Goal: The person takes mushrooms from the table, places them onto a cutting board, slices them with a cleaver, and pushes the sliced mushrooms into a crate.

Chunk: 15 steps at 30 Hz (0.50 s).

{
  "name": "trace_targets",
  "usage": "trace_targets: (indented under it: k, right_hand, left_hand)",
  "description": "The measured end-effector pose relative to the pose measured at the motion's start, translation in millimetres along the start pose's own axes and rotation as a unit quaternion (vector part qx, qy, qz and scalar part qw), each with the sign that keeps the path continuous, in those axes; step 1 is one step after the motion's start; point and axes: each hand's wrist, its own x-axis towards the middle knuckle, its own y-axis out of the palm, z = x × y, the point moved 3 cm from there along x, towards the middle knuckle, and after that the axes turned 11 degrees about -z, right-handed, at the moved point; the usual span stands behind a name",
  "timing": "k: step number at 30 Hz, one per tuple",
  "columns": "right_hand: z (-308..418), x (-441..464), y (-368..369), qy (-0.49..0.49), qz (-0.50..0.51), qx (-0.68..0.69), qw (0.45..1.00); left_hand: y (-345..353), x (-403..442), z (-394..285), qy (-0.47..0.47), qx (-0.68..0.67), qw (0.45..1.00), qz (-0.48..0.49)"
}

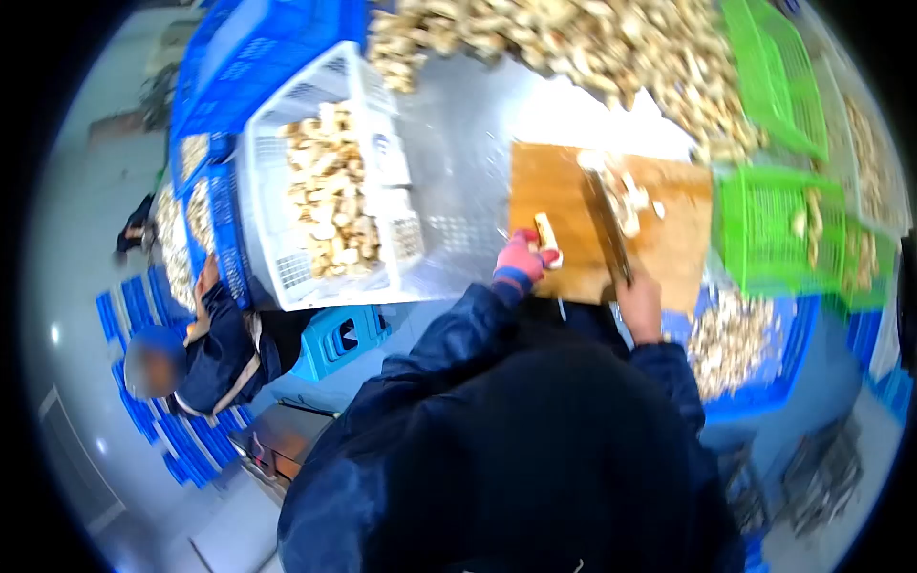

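Observation:
My left hand (521,258), in a pink glove, grips a pale, long mushroom (546,236) against the left part of a wooden cutting board (564,181). In my bare right hand (640,304) is the handle of a knife (606,218), its long blade pointing away from me across the board. Right of the blade lie pale trimmings (629,202). The knife and the mushroom are apart.
A large heap of mushrooms (592,43) covers the back of the metal table (449,124). To the left stands a white basket (263,191) holding mushrooms. Green baskets (764,229) and a blue crate (798,353) of trimmings are at right. A co-worker (224,339) sits at far left.

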Motion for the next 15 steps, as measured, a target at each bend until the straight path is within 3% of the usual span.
trace_targets:
  k: [1,2,3,5,6,7,8,9,11,12,13,14,15]
  right_hand:
    - [0.4,1.7,-1.1,-0.002,-0.007,0.007,1.000]
    - [5.0,3.3,-4.3,0.007,0.009,-0.001,1.000]
    - [7.3,3.1,-9.3,0.020,0.025,-0.014,0.999]
    - [7.9,4.5,-10.7,0.027,0.033,0.001,0.999]
    - [11.2,4.0,-12.6,0.019,0.032,0.009,0.999]
    - [12.2,3.6,-13.4,0.018,0.033,-0.005,0.999]
    - [12.0,4.1,-12.6,0.023,0.044,-0.008,0.999]
    - [12.1,4.2,-11.2,0.029,0.053,-0.011,0.998]
    - [9.6,3.5,-9.3,0.019,0.046,0.012,0.999]
    - [4.6,3.6,-5.4,0.035,0.064,0.012,0.997]
    - [1.1,2.7,-2.9,0.034,0.066,-0.028,0.997]
    - [3.3,1.9,-2.9,0.033,0.065,-0.016,0.997]
    - [-0.7,2.6,0.1,0.032,0.081,-0.006,0.996]
  left_hand:
    - [-26.5,-12.5,-23.4,-0.015,-0.040,0.999,0.002]
    - [-48.7,6.0,-5.4,0.096,-0.028,0.993,-0.061]
    - [-93.0,-2.5,-29.2,0.230,0.034,0.960,-0.155]
    - [-171.4,19.3,-26.9,0.233,0.014,0.942,-0.242]
    - [-215.6,12.4,-50.6,0.126,0.057,0.950,-0.281]
    - [-247.5,2.6,-54.6,0.163,0.097,0.917,-0.350]
    - [-271.1,-4.6,-68.1,0.221,0.260,0.837,-0.428]
    - [-283.4,-10.2,-83.9,0.267,0.414,0.720,-0.488]
    - [-284.3,-8.6,-105.4,0.310,0.266,0.756,-0.511]
    - [-271.8,-4.0,-119.8,0.358,0.152,0.793,-0.469]
    - [-253.5,13.3,-122.5,0.325,-0.018,0.862,-0.388]
    - [-233.3,37.1,-128.6,0.288,-0.083,0.909,-0.291]
    - [-209.9,78.6,-122.8,0.297,-0.087,0.916,-0.257]
